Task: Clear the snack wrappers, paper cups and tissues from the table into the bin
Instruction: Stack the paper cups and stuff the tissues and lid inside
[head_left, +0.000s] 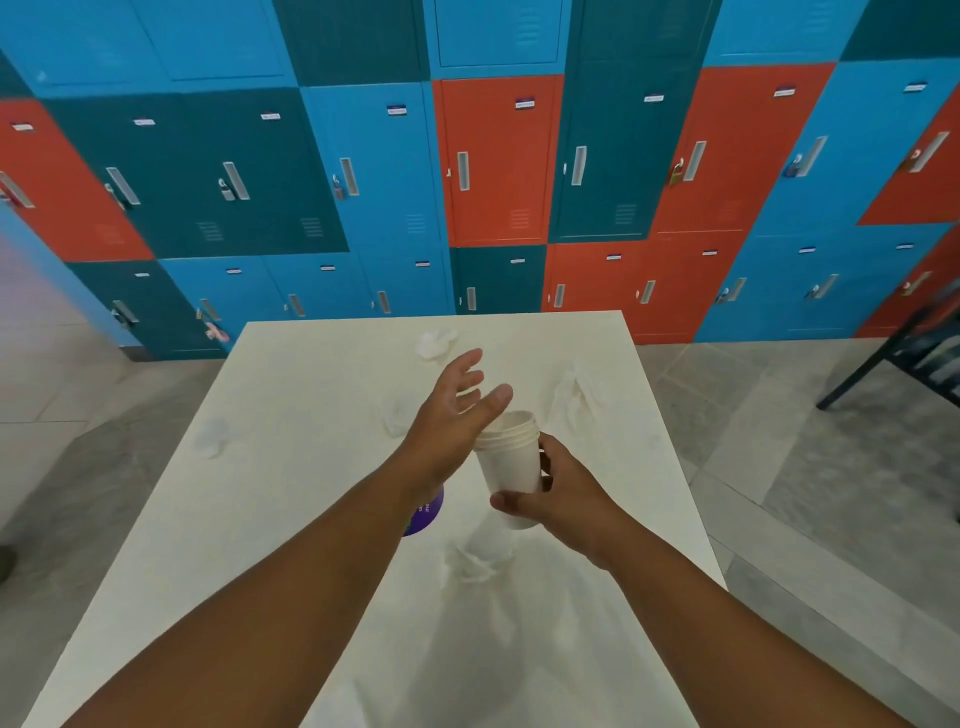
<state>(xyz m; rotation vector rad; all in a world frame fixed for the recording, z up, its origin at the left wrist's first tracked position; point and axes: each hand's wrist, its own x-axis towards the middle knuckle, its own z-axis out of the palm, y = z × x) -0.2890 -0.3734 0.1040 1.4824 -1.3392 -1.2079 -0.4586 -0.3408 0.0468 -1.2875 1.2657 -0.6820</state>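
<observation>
My right hand (563, 493) grips a stack of white paper cups (511, 460), held tilted above the middle of the cream table (291, 519). My left hand (457, 410) hovers just left of the stack's rim, fingers spread, holding nothing. A purple snack wrapper (428, 512) peeks out from under my left forearm. Crumpled white tissues lie on the table: one at the far edge (434, 343), one to the right (574, 395), one behind my left hand (397, 415), one at the left (210, 436), one below the cups (470, 564). No bin is in view.
A wall of blue, teal and red lockers (498, 166) stands behind the table. Grey tiled floor (779, 441) surrounds it. A dark metal bench or rack leg (883, 358) stands at the far right.
</observation>
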